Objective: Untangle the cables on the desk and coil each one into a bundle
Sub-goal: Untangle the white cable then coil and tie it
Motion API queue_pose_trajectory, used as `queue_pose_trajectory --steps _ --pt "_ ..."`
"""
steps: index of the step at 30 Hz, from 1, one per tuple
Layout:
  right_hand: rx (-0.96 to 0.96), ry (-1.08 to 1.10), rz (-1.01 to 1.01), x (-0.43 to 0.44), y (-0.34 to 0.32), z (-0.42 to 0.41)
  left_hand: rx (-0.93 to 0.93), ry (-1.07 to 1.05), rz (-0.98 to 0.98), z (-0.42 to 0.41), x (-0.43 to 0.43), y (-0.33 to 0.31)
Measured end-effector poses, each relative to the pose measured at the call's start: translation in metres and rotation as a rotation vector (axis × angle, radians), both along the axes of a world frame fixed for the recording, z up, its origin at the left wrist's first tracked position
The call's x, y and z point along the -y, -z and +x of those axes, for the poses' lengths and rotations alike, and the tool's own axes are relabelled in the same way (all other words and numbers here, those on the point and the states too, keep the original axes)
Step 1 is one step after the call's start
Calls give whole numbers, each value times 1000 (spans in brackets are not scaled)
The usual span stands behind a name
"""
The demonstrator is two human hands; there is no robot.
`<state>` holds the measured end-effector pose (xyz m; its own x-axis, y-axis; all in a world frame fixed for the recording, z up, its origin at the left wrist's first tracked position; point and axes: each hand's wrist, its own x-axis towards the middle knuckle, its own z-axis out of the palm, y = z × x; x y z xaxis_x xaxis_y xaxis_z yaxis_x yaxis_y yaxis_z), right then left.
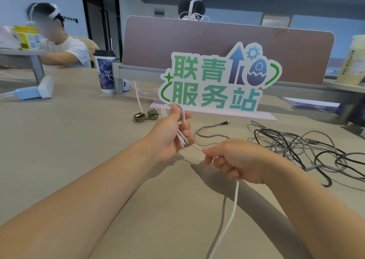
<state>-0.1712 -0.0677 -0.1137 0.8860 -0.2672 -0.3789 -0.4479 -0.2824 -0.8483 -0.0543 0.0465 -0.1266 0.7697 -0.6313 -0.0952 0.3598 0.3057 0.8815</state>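
White thin cable [235, 199], likely light and floppy: our left hand [167, 138] grips its loops, right hand [237, 160] pinches the slack nearby.

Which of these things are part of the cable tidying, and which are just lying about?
Part of the job: white cable, gripped by left hand and right hand; grey and black tangle; coiled braided bundle.
Lying about: sign; paper cup; bottle.

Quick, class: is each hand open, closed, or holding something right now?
Left hand: closed around folded loops of the white cable.
Right hand: closed on the same cable's loose length, which hangs below it.
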Motion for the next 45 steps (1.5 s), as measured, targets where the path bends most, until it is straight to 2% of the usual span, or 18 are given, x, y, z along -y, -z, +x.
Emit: queue_pose_trajectory --steps 6,8,10,12,15,19,22,24,28,31,36,40,45 --pt "-69 -49 -33 6 -8 -5 93 -288 212 24 -8 1" --pt "-60 -50 -41 13 -12 -8 196 -386 348 32 -13 2" --pt "47 -15 -92 19 -15 -9 333 -480 504 35 -17 4" --pt "223 40 -215 23 -17 -11 412 -467 569 30 -17 6" --pt "483 109 -298 18 -20 -11 515 -215 604 11 -10 12" --pt "756 135 -283 8 -21 -9 508 346 519 -12 -3 10" --pt "750 167 -339 7 -16 -6 664 619 531 -24 -4 9" --pt "685 199 -346 9 -13 -3 731 578 499 -25 -2 11" --pt "557 243 -158 17 -11 -1 559 211 400 -10 2 13" --pt "491 179 -1 18 -11 0 359 51 299 -2 1 10" --pt "397 167 97 26 -9 1 32 -2 24 1 -3 -1" --pt "290 188 61 33 -6 -2 -164 -38 -222 5 -8 -8" --pt "319 169 35 36 -7 -2 -320 -115 -269 11 -10 -7"
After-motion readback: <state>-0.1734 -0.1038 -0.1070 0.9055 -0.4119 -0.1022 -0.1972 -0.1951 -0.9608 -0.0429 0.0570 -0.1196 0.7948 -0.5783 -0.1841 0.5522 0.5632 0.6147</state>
